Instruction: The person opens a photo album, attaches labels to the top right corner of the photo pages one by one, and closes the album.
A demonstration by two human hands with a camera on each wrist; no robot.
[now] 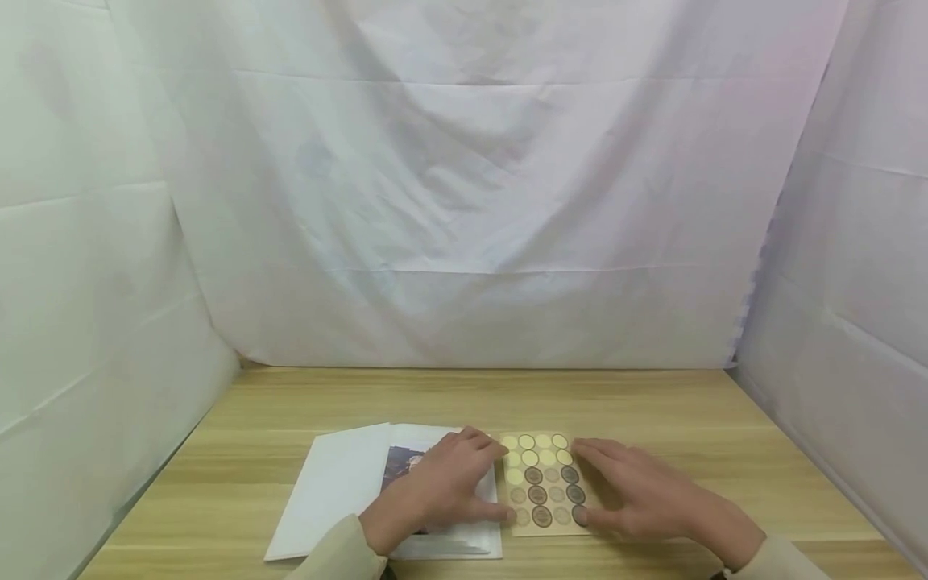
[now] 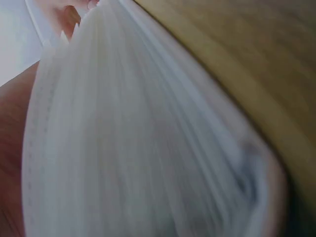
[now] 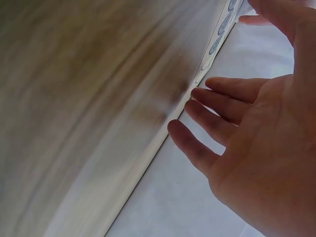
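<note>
On the wooden table lies a sheet of round stickers (image 1: 542, 483), yellow discs in the upper rows, tan and dark-ringed ones below. My left hand (image 1: 453, 479) reaches across an open album (image 1: 348, 491), thumb and fingertips at the sheet's left edge. From the right, my right hand (image 1: 645, 491) has its thumb by the lower right corner and its fingers by the upper right. The right wrist view shows these fingers (image 3: 222, 106) spread and nearly straight, close to the table. A thick fan of album pages (image 2: 113, 123) fills the left wrist view, partly hiding the left hand.
The album's white cover lies opened out to the left, with a dark picture (image 1: 399, 466) showing on its page. White cloth (image 1: 464, 185) hangs behind the wooden table (image 1: 290, 395) and along both sides.
</note>
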